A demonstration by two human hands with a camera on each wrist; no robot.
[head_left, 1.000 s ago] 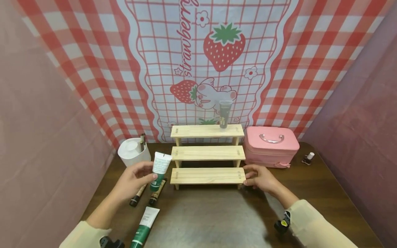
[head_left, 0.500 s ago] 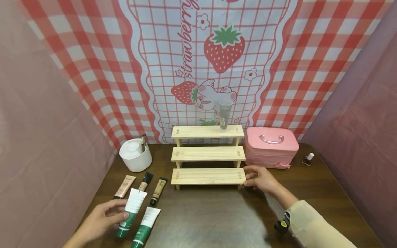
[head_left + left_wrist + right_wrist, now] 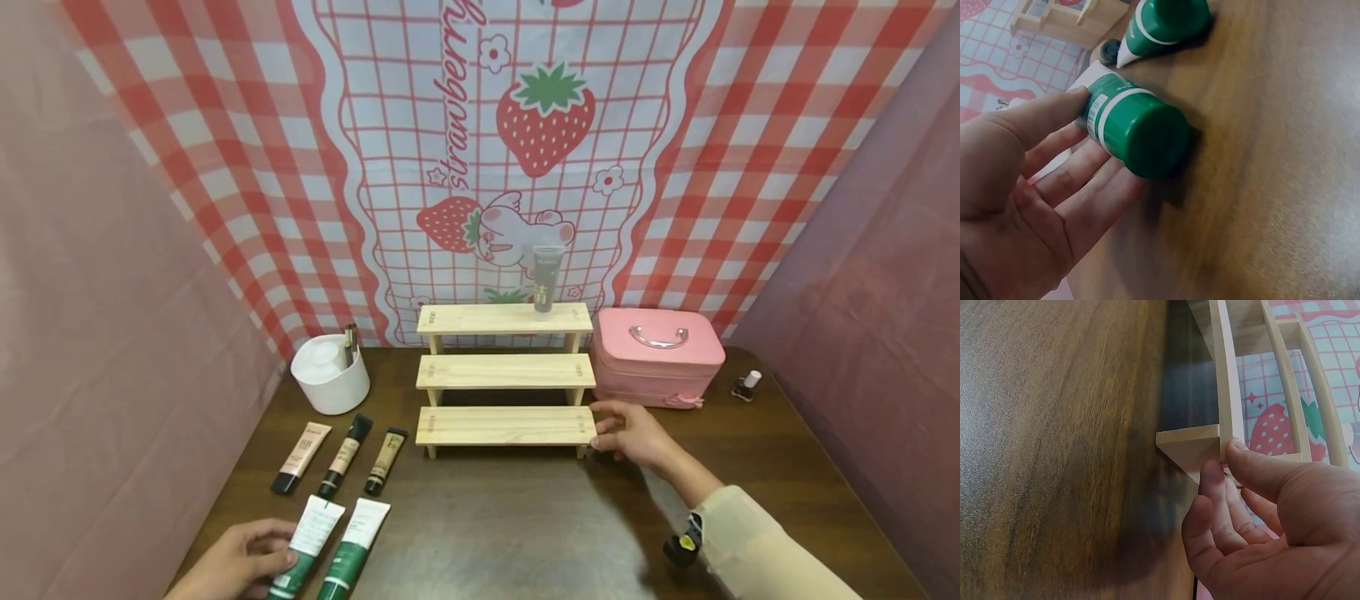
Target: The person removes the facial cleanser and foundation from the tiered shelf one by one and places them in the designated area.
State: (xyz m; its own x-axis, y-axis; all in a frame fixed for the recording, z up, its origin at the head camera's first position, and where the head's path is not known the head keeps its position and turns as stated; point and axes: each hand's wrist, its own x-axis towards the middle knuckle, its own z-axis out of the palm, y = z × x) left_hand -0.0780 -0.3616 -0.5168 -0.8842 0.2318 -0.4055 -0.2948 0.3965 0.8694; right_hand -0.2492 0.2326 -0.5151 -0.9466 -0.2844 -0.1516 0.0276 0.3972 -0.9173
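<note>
At the lower left of the head view, my left hand (image 3: 243, 560) pinches a green-and-white squeeze tube (image 3: 307, 542) between thumb and fingers. In the left wrist view its green cap (image 3: 1157, 140) faces the camera, low over the table. A second green-and-white tube (image 3: 354, 550) lies just to its right. My right hand (image 3: 633, 435) grips the right end of the lowest step of a three-tier wooden stand (image 3: 502, 427). The thumb (image 3: 1254, 459) presses the board's edge there, with fingers curled beneath. A grey tube (image 3: 546, 283) stands upright on the top tier.
Three small tubes lie on the left: a pink one (image 3: 302, 457), a black-ended beige one (image 3: 345, 456) and a gold one (image 3: 386, 461). Behind them is a white holder (image 3: 330, 387) with brushes. A pink case (image 3: 658, 358) and a nail polish bottle (image 3: 746, 385) stand right of the stand.
My left hand has carried the green-and-white tube from beside the stand down toward the lower left, beside the other green tube. My right hand has stayed on the stand.
</note>
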